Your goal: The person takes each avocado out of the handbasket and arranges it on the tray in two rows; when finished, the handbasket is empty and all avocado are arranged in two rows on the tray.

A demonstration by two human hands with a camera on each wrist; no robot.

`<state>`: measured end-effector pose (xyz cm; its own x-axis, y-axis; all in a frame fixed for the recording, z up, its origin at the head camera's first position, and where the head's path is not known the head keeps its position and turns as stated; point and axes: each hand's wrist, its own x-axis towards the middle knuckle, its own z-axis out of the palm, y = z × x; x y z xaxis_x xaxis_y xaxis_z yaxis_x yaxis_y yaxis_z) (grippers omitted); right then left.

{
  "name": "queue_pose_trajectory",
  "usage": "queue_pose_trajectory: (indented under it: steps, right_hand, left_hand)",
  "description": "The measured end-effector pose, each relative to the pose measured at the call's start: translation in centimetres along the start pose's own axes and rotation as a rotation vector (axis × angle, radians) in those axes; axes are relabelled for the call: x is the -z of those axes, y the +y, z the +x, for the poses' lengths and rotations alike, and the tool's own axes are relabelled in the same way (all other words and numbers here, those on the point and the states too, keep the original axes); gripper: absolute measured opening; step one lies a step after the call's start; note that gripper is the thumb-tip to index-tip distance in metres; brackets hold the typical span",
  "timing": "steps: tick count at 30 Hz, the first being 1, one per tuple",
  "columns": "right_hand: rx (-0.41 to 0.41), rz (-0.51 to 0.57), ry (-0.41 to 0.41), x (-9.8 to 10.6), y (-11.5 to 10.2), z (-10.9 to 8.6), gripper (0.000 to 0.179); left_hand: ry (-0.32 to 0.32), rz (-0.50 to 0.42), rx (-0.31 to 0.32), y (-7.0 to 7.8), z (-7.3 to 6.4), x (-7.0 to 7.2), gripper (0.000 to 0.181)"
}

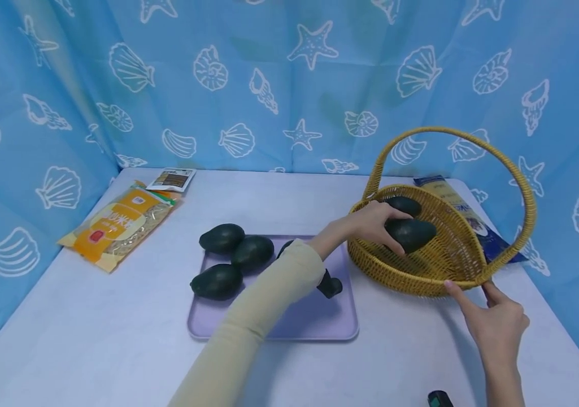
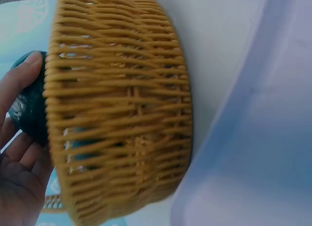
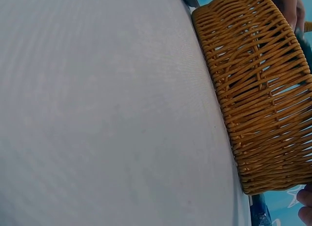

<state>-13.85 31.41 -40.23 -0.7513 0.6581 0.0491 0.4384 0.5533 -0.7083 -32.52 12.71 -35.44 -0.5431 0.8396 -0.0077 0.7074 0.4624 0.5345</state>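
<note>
My left hand (image 1: 373, 223), in a cream sleeve, grips a dark green pear-shaped fruit (image 1: 411, 234) over the opening of a yellow-brown wicker basket (image 1: 388, 277). In the left wrist view the fingers and thumb curl round the fruit (image 2: 30, 101) behind the basket's rim. Another dark green fruit (image 1: 403, 205) lies inside the basket at the back. My right hand (image 1: 497, 322) holds the near right rim by the handle's foot, thumb on top. To the left, a lilac tray (image 1: 314, 322) bears several dark green fruits (image 1: 218, 281), partly hidden by my left arm.
An orange-and-clear food bag (image 1: 121, 223) and a small white-and-brown packet (image 1: 171, 180) lie at the back left. Behind the basket lies a blue-and-tan bag (image 1: 452, 198). A small black device (image 1: 439, 399) shows at the near edge. A blue shell-patterned curtain (image 1: 279, 85) surrounds the white table.
</note>
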Motion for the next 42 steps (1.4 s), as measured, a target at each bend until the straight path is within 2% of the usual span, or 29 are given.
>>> queue_pose_trajectory:
  steps: [7,14,20,29,36,42]
  right_hand:
    - [-0.018,-0.003,0.0,-0.2,0.2,0.1,0.086]
    - [-0.036,0.02,0.032,-1.1,1.6,1.5,0.088]
    - [0.001,0.03,0.042,-0.4,0.3,0.3,0.084]
    - [0.055,0.025,0.082,-0.2,-0.1,-0.4,0.079]
    - [0.039,0.034,0.045,-0.4,0.3,-0.3,0.079]
    - [0.056,0.04,0.059,-0.3,0.2,-0.2,0.078]
  left_hand:
    - [0.017,0.007,-0.023,-0.5,-2.1,1.6,0.076]
    - [0.03,-0.005,-0.031,-0.2,-3.4,3.0,0.076]
    - [0.027,-0.003,-0.068,0.2,-4.9,3.9,0.074]
    - [0.003,-0.014,-0.079,-0.2,-8.2,4.6,0.073]
    - [-0.04,-0.05,-0.082,-0.5,-10.7,4.6,0.07]
    - [-0.055,-0.069,-0.079,-0.5,-12.8,4.8,0.069]
